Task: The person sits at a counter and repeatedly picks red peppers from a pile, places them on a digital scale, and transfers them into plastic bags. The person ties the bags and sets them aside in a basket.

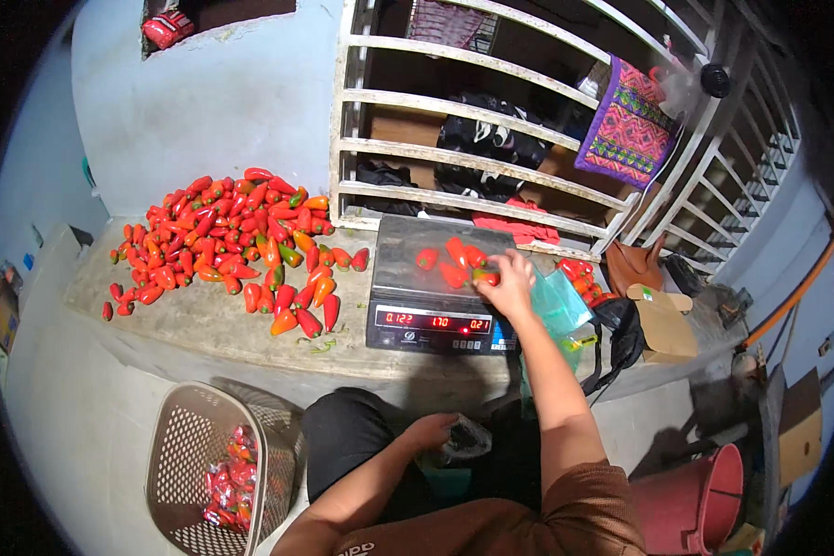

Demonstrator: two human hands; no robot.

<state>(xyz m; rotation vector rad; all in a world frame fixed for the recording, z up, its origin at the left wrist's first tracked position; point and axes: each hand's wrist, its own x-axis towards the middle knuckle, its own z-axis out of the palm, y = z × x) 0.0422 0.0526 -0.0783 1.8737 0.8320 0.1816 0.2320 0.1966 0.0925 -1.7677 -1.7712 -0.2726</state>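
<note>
On the ledge stands a black digital scale [440, 331] with a lit red display. Several red peppers [455, 250] lie loose on its platform. My right hand [508, 285] reaches over the platform's right side, its fingers closed on a red pepper with a greenish patch [485, 277]. Down by my lap, my left hand [429, 434] grips a clear plastic bag [468, 438] whose mouth gapes; the bag's lower part is hard to make out. Left of the scale spreads a large heap of red peppers [208, 227], a few of them orange or green.
A beige perforated basket [170, 435] on the floor at left holds bagged peppers [232, 482]. Right of the scale are a teal plastic bag [558, 306], more peppers [579, 278] and a cardboard box [663, 324]. White bars [482, 130] rise behind; a red bucket [690, 500] lies at lower right.
</note>
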